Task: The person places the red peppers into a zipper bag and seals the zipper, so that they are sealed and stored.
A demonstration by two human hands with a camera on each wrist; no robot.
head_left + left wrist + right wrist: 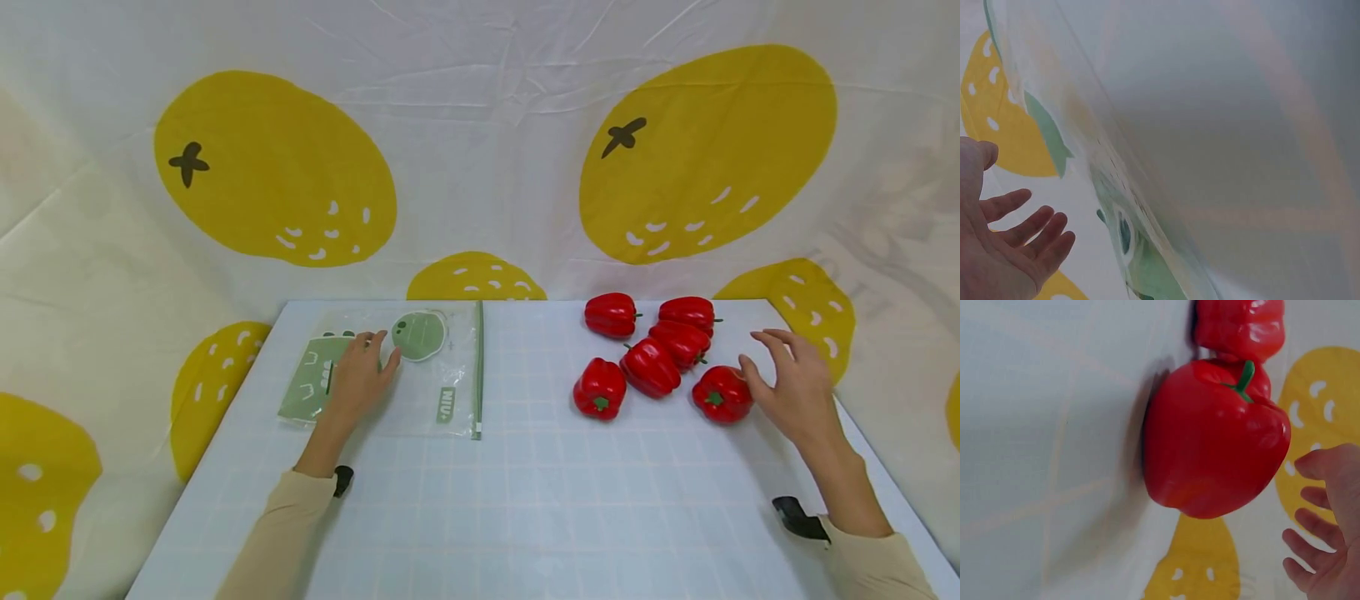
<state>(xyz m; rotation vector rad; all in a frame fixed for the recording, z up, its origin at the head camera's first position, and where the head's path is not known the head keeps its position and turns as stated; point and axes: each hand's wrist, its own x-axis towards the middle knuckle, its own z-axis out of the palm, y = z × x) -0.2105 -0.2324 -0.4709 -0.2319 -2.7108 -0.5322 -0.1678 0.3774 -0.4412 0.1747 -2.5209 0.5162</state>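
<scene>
My left hand (358,375) hovers above a clear zip bag (405,408) with green printed patches, lying flat at the left of the table. In the left wrist view that hand (1010,250) has its fingers loosely spread and holds nothing. At the right, my right hand (798,387) is beside the nearest red bell pepper (722,395), thumb close to its edge. The right wrist view shows this pepper (1210,444) large, green stem up, with the relaxed fingers of the right hand (1332,531) apart from it.
Several more red bell peppers (651,367) are grouped to the left of and behind the nearest one. The bag's green zip edge (478,367) faces the peppers. A white cloth with yellow fruit prints (487,167) hangs behind the pale checked table (525,517).
</scene>
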